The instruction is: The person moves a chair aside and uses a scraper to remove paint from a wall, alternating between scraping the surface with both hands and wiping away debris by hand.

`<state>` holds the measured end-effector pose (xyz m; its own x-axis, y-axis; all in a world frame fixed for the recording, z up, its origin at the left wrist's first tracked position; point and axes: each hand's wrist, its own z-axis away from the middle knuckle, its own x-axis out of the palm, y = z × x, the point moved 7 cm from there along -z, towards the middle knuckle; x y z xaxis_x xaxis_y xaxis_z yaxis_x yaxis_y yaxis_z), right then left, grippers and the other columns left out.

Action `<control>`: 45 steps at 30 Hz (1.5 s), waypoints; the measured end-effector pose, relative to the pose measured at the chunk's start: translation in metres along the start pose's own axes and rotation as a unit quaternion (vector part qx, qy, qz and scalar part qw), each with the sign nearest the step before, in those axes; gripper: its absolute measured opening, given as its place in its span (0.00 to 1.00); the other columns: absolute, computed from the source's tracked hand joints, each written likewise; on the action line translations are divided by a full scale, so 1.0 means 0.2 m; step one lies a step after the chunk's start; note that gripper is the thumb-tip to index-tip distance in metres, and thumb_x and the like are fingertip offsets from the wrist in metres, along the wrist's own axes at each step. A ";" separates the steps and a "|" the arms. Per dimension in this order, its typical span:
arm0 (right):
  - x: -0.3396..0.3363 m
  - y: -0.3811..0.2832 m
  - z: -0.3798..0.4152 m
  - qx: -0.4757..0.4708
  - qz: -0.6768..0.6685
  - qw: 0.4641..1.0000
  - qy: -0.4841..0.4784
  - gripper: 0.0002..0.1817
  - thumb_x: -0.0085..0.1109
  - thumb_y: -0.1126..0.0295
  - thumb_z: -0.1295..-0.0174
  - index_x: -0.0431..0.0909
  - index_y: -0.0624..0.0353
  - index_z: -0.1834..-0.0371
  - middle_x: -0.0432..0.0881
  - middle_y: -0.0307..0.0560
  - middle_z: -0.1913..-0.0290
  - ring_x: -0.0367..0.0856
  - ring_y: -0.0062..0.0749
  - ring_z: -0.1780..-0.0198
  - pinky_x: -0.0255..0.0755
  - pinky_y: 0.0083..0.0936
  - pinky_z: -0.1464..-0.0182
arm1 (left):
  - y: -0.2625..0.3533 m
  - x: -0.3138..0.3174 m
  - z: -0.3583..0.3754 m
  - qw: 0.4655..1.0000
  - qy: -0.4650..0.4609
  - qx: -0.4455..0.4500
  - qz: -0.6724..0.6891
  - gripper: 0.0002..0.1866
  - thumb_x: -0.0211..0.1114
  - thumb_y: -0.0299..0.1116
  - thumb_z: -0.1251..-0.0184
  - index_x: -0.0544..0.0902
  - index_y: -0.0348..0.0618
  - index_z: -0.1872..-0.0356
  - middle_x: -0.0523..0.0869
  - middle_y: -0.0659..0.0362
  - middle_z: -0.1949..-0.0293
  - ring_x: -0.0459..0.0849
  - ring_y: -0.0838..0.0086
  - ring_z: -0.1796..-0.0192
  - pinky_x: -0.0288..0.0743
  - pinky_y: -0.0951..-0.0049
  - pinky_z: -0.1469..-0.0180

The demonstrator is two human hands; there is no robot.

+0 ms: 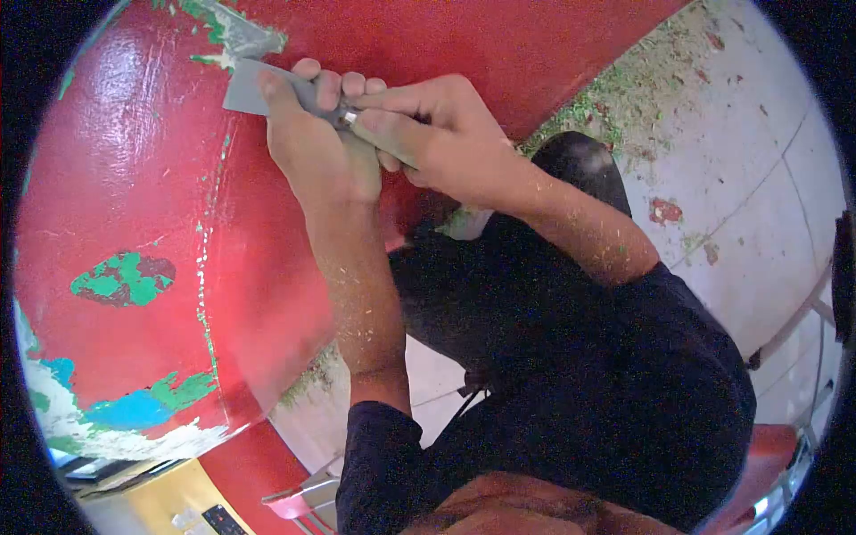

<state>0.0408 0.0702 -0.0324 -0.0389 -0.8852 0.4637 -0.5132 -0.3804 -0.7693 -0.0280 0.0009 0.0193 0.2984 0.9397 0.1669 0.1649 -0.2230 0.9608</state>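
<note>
Both of my hands are on a scraper with a flat grey blade (pixel 245 87), held near the top of a red painted wall (pixel 383 40). My left hand (pixel 325 147) is closed around the blade, its thumb lying along the flat of it. The scraper's handle sits in my right hand (pixel 437 134), mostly hidden by the fingers; a bit of shiny metal shows between the two hands. Just beyond the blade is a bared patch (pixel 245 36) of grey and green where the red paint is gone. Paint flecks dot my forearms.
Green paint shows through in a patch (pixel 125 278) on the wall, with blue and white ones lower left. A dotted chipped line runs down the red surface. Paint chips litter the tiled floor (pixel 713 196) along the wall's foot. A chair (pixel 303 499) stands at the lower left.
</note>
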 end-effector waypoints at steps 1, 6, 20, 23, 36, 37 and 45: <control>0.00 0.04 0.02 0.059 -0.031 0.998 0.006 0.13 0.49 0.64 0.32 0.83 0.57 0.57 0.70 0.32 0.79 0.65 0.10 0.79 0.57 0.13 0.80 | -0.04 0.01 0.02 0.999 0.003 -0.024 0.038 0.19 0.43 0.49 0.26 0.69 0.44 0.70 0.66 0.62 0.80 0.71 0.71 0.78 0.73 0.67 0.73; 0.01 -0.04 0.04 -0.109 0.123 0.982 0.093 0.08 0.51 0.72 0.42 0.79 0.62 0.67 0.76 0.59 0.77 0.79 0.54 0.73 0.72 0.37 0.71 | -0.09 0.00 -0.01 0.982 -0.113 -0.097 0.115 0.20 0.41 0.50 0.26 0.67 0.46 0.70 0.61 0.65 0.83 0.66 0.75 0.80 0.70 0.69 0.75; 0.02 -0.08 0.09 -0.121 0.300 0.938 0.121 0.09 0.52 0.75 0.39 0.79 0.63 0.58 0.76 0.60 0.73 0.82 0.42 0.73 0.73 0.27 0.71 | -0.09 0.05 -0.11 0.955 -0.231 -0.120 0.140 0.18 0.46 0.46 0.27 0.62 0.52 0.78 0.58 0.68 0.84 0.58 0.79 0.81 0.57 0.76 0.76; 0.00 -0.09 0.04 -0.133 0.315 0.932 0.121 0.09 0.54 0.73 0.41 0.79 0.60 0.59 0.76 0.60 0.73 0.81 0.45 0.74 0.74 0.29 0.71 | -0.11 0.07 -0.14 0.937 -0.261 -0.121 0.198 0.17 0.45 0.45 0.27 0.63 0.51 0.78 0.59 0.68 0.84 0.58 0.79 0.80 0.57 0.75 0.75; 0.04 -0.19 0.09 -0.138 0.347 0.921 0.109 0.11 0.52 0.74 0.40 0.79 0.64 0.56 0.80 0.58 0.69 0.82 0.46 0.71 0.74 0.28 0.69 | -0.05 0.13 -0.07 0.909 -0.314 -0.114 0.251 0.08 0.50 0.37 0.30 0.69 0.48 0.70 0.62 0.69 0.82 0.63 0.80 0.77 0.64 0.77 0.69; 0.03 -0.19 0.06 -0.160 0.354 0.914 0.118 0.11 0.52 0.74 0.40 0.79 0.64 0.56 0.80 0.58 0.69 0.82 0.45 0.71 0.75 0.28 0.69 | -0.03 0.14 -0.10 0.946 -0.277 -0.060 0.156 0.08 0.50 0.37 0.30 0.69 0.48 0.70 0.62 0.69 0.82 0.63 0.80 0.77 0.64 0.77 0.69; 0.04 -0.20 0.03 -0.155 0.368 0.908 0.124 0.10 0.52 0.75 0.41 0.79 0.64 0.57 0.78 0.61 0.68 0.81 0.52 0.68 0.74 0.33 0.68 | -0.02 0.12 -0.19 0.928 -0.303 -0.101 0.192 0.11 0.48 0.36 0.29 0.69 0.49 0.74 0.63 0.68 0.82 0.64 0.78 0.78 0.64 0.76 0.70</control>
<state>0.0666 0.0768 -0.0005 -0.6413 -0.7672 -0.0118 -0.4854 0.4175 -0.7681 -0.0568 0.0343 0.0275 0.7824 0.4700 0.4085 -0.2238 -0.3999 0.8888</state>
